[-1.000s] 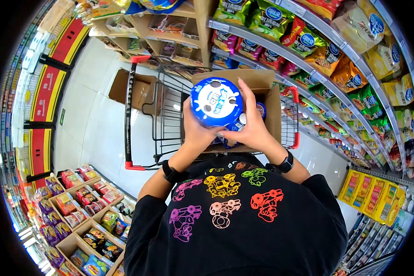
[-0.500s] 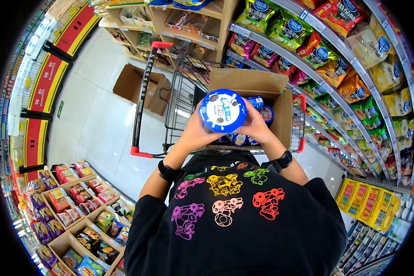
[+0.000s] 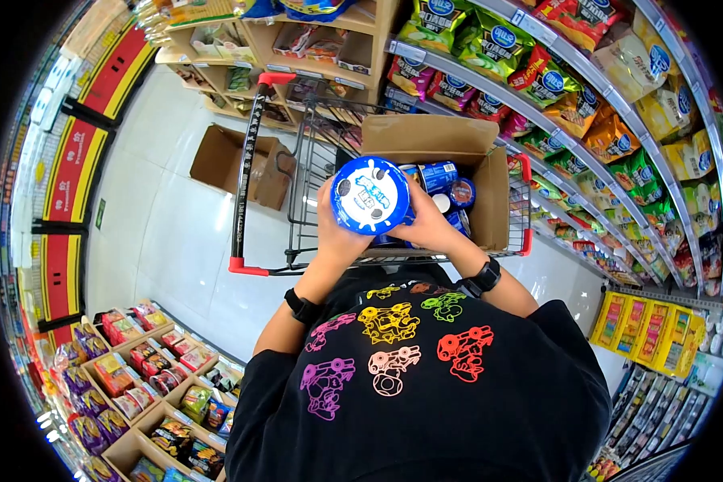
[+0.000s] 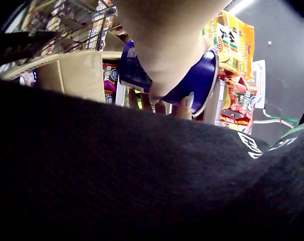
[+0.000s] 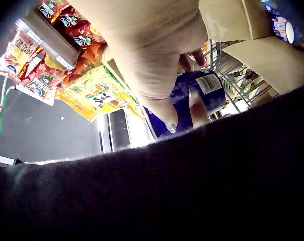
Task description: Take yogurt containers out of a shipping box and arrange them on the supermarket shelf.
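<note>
Both hands hold a blue tub (image 3: 369, 195) whose round top is white and blue with dark cookie pictures. In the head view it is over the left part of an open cardboard box (image 3: 484, 197) in a shopping cart. My left hand (image 3: 339, 233) grips the tub's left side, and my right hand (image 3: 428, 226) grips the lower right side. The left wrist view shows the blue side wall (image 4: 199, 80) beside the left hand (image 4: 164, 55). Fingers of the right hand (image 5: 157, 60) curl round the tub by its barcode label (image 5: 208, 84) in the right wrist view.
Several blue cans and packs (image 3: 442, 178) lie inside the box. The cart's handle (image 3: 249, 173) is at left, with another open carton (image 3: 241, 165) on the floor beyond. Shelves of snack bags (image 3: 554, 84) line the right side; snack bins (image 3: 149, 361) stand at lower left.
The tub has turned between my hands, its printed lettering now at another angle. My right hand has moved from raised fingers to a lower grip, showing more of the box's contents.
</note>
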The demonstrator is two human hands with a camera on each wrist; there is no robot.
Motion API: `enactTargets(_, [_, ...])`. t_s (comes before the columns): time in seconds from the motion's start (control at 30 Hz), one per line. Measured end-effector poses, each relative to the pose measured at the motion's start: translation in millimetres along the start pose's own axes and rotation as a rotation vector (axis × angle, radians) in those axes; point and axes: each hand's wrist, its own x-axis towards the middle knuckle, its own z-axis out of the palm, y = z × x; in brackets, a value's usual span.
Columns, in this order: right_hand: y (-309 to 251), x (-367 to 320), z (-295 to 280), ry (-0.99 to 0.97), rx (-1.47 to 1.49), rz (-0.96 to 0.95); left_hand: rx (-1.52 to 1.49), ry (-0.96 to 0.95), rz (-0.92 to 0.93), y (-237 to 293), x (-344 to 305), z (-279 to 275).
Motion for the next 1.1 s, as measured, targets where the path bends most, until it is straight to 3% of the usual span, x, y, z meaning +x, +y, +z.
enactTargets(0.13, [-1,-3,-7,0.031,-0.015,0.042,-0.036,-0.108,-0.013,-5,1,8])
enactTargets(0.37, [4,-18,-24,0.080,0.063,0.108,0.184,-0.343,0.129,-4,5,18])
enactTargets(0.5, [6,-26,-29,0.098,0.076,0.075,-0.091,-0.318,-0.015,0,6,22])
enactTargets(0.67, [5,-35,-30,0.022,0.144,0.206,-0.142,-0.371,-0.042,5,10,15])
enactTargets(0.73, [5,-34,-27,0.004,0.190,0.174,-0.111,-0.397,-0.022,5,12,9])
enactTargets(0.87, [15,-28,-19,-0.021,0.165,0.155,-0.080,-0.367,0.006,9,13,-8])
enactTargets(0.9, [22,-26,-15,-0.030,0.146,0.155,-0.090,-0.364,-0.061,11,13,-13])
enactTargets(1.1, [5,-1,14,0.034,-0.043,0.130,0.069,-0.110,-0.099,8,4,-41])
